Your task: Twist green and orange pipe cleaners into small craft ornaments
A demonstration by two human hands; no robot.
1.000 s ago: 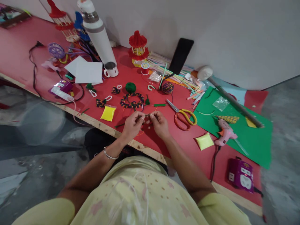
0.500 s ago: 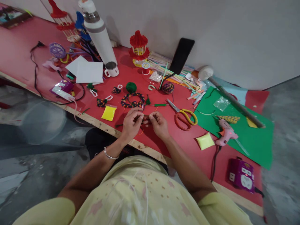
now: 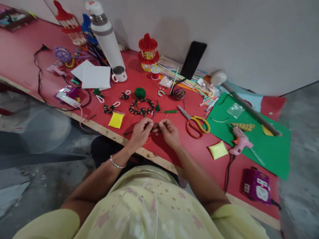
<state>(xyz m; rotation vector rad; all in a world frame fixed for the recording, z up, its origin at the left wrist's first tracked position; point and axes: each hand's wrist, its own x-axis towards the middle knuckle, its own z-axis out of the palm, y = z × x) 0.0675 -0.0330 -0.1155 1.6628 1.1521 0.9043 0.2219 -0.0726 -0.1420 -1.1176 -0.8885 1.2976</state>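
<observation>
Both hands are close together over the red table, thumbs and fingertips pinched and almost meeting. My left hand and my right hand are closed on thin yarn, mostly hidden by the fingers. An orange strand loops out below them, and a dark green piece sticks out left of my left hand. Just beyond the fingers lies a braided multicoloured yarn ring. A green-handled crochet hook and open scissors with yellow and red handles lie to the right.
Behind are a green yarn ball, a multicoloured yarn ball, beads and a thread spool. A yellow packet lies left. A pink glue gun rests on green sheet at right. A tall white flask stands back left.
My left hand's fingers have drawn in and shifted slightly, with the raised finger now lowered towards the pinch. My right hand stays almost in place.
</observation>
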